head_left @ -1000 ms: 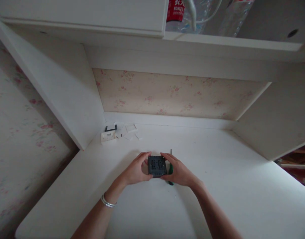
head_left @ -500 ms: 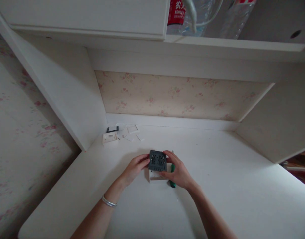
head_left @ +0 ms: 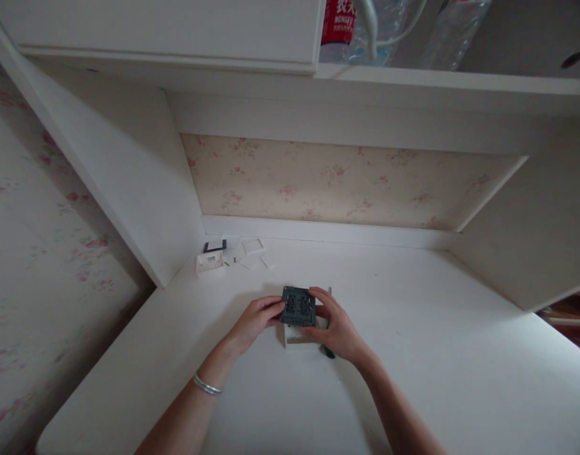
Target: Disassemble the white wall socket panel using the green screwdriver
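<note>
A square dark grey wall switch (head_left: pixel 298 307), its rocker covers off and its inner parts showing, is held up between my two hands. The fingers of my left hand (head_left: pixel 259 319) are closed on its left edge. My right hand (head_left: pixel 340 325) grips the right side, fingers on the top corner and thumb at the lower corner. Directly below and behind it on the desk lies a white mounting box (head_left: pixel 294 336), partly covered by the switch and my right hand. Beside the box is a screwdriver with a green handle (head_left: pixel 328 352), mostly hidden behind my right hand.
On the white desk (head_left: pixel 427 341), at the back left, lie another white box (head_left: pixel 209 260), a dark frame (head_left: pixel 215 245), a white frame (head_left: pixel 253 246) and several small flat pieces. Side panels and an overhead shelf with plastic bottles (head_left: pixel 340 25) enclose the desk.
The switch has shifted very slightly left in my hands. My right hand covers more of the screwdriver's green handle than before. Both hands keep their hold.
</note>
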Tool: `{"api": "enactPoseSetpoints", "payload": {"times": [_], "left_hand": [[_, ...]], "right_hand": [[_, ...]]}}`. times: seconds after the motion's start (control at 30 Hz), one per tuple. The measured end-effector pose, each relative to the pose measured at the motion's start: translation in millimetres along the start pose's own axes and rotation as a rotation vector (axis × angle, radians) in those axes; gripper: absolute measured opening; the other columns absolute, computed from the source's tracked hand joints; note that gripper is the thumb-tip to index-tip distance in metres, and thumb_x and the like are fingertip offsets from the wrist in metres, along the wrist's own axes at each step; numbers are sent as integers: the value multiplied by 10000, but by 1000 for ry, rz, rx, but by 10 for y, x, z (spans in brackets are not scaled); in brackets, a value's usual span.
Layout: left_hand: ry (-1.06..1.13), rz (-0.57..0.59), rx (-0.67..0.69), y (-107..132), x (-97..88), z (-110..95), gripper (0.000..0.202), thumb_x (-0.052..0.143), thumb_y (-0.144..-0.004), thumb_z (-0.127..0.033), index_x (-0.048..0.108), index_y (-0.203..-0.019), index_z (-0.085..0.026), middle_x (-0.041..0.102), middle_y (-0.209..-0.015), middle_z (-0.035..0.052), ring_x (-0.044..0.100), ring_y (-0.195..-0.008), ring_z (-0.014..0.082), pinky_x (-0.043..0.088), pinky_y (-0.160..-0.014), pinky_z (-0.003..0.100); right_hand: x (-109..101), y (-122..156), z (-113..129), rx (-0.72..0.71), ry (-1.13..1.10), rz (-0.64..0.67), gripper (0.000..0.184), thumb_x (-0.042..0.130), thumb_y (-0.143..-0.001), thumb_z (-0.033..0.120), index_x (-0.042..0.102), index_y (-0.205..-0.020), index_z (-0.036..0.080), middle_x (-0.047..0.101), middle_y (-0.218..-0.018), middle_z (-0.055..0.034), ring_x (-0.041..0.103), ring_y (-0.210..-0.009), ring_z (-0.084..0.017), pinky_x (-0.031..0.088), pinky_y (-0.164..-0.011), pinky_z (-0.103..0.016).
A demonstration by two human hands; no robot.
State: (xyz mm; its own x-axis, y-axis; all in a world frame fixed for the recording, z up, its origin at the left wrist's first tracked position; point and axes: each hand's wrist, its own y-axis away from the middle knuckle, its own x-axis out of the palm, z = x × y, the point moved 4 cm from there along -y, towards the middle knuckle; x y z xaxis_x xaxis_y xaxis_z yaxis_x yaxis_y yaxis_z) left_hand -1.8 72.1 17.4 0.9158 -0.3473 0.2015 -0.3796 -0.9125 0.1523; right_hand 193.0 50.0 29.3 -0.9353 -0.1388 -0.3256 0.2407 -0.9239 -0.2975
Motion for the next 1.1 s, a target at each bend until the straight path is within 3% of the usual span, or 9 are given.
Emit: {"api": "enactPoseSetpoints", "payload": {"times": [0.83,1.1], "left_hand": [[-2,-73,38,-48,-52,59,310,715,-738,-324,709,-977,-127,701,-1001,108,626,-938,226,489,-861,355],[-10,-122,22,-35,-59,35,297,729,-719,-325,706,-930,-117,701,-941,97,628,-878,211,504,-825,343]], "right_hand": [[95,-21,-102,-7,-46,-9,703,694,-688,112,424,-1311,291,265,-1465,-98,487,-1226,-227,465,-984,-384],[112,-58,-72,-2,16,8,721,669,-679,84,407,-1317,293,281,-1452,-103,561,-1114,-201,527,-887,-355]]}}
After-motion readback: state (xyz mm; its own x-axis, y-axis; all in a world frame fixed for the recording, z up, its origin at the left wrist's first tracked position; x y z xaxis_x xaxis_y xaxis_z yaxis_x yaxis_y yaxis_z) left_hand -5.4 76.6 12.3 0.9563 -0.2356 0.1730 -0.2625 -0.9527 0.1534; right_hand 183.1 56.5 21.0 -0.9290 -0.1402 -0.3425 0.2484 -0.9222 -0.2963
